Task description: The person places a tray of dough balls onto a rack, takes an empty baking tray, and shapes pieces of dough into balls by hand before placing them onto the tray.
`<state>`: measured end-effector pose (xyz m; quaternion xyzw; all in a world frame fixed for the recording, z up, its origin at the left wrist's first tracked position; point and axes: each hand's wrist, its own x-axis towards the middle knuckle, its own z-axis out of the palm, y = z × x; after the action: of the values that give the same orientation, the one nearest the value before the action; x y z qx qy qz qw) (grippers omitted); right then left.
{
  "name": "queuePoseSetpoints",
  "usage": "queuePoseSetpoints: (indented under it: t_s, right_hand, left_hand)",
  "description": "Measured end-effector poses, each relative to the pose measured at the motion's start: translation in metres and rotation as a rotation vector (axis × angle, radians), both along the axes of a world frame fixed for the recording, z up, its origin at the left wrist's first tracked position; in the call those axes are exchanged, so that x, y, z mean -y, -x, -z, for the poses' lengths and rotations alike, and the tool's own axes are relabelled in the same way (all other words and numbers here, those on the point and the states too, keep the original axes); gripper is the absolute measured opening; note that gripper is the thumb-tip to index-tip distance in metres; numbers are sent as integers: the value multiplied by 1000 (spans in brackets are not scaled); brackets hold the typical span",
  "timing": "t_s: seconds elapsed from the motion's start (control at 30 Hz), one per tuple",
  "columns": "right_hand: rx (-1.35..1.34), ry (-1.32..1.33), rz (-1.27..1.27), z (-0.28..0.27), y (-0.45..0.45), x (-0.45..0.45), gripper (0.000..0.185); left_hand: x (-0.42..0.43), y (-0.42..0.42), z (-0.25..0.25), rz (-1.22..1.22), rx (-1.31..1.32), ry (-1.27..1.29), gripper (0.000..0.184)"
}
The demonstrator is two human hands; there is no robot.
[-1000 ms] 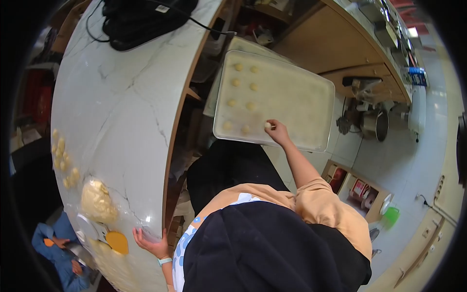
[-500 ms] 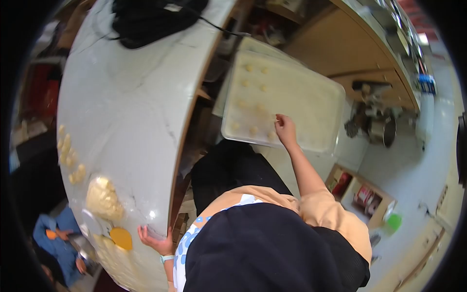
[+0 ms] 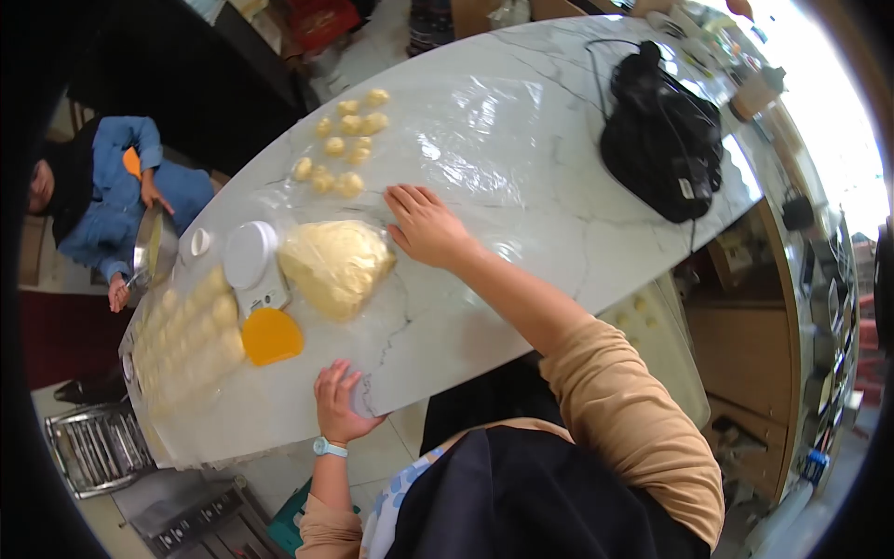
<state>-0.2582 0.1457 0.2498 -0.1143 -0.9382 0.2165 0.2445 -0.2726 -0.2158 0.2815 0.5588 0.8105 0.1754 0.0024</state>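
My right hand (image 3: 426, 224) reaches over the marble table (image 3: 549, 224), fingers extended and empty, close to several small dough balls (image 3: 350, 124) on a clear plastic sheet. Left of that hand lies a large lump of dough (image 3: 337, 265) under plastic. My left hand (image 3: 339, 402), with a watch at its wrist, rests at the table's near edge, its fingers apart and nothing in them. Between the lump and the table's left end are an orange scraper (image 3: 272, 336) and a white scale (image 3: 257, 264). Rows of dough pieces (image 3: 191, 328) lie under plastic at the left.
A black bag (image 3: 660, 136) with a cord lies on the table's right part. The tray (image 3: 669, 345) with dough balls is partly visible below the table's right edge. Across the table at the left, a person in blue (image 3: 111, 219) holds a metal bowl (image 3: 155, 244).
The view has swung left toward the table. My right hand has left the tray and come over the table, the small dough ball no longer in its fingers. My left hand stays at the edge.
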Motion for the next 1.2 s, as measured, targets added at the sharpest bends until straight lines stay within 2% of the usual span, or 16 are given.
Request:
queuePoseSetpoints:
  t_s: [0.07,0.17,0.27,0.43,0.47,0.5,0.6,0.67,0.7,0.8,0.87,0.93,1.0,1.07,1.13,1.2]
  right_hand:
    - [-52,178,-52,-4,48,-2,43]
    - [-125,187,-119,-7,89,-4,40]
    - [-202,356,6,4,105,-4,37]
    - [-205,1133,79,-18,20,8,25]
    - [-281,1098,6,-16,-10,16,24]
    - [-141,848,10,-12,-45,19,25]
    - [-221,353,28,-18,-146,51,25]
    - [-97,224,21,-1,-196,62,29]
    - [0,164,-55,-23,-203,60,31]
    - [29,80,87,-45,-181,53,30]
    - [-105,367,74,-20,-159,53,20]
    - [27,348,-130,3,-169,75,13]
    - [40,292,-387,-9,-190,77,10]
    - [-3,273,-279,-4,-200,41,9]
    - [30,-94,36,-19,-174,19,8]
    - [-12,44,137,-24,-128,19,8]
  left_hand:
    - [0,1,-1,-5,7,6,86]
    - [0,1,-2,-16,19,28,85]
    - [0,-1,-2,-24,29,45,81]
    - [0,-1,0,-30,5,-2,77]
    - [-2,-2,-1,-21,12,-6,77]
    - [-2,-2,-3,-22,15,-10,78]
    - [0,-2,-6,-22,67,-34,79]
    - [2,1,-7,-29,92,-51,78]
    - [2,1,-8,-32,96,-53,77]
    - [7,-1,-10,-31,122,-59,76]
    - [7,-1,-6,-23,132,-76,75]
    - [9,3,0,-12,129,-82,74]
    - [12,1,4,-14,131,-103,75]
    - [10,7,-1,-14,113,-101,76]
    - [11,2,-4,-15,119,-74,77]
    - [11,4,-1,-8,119,-68,77]
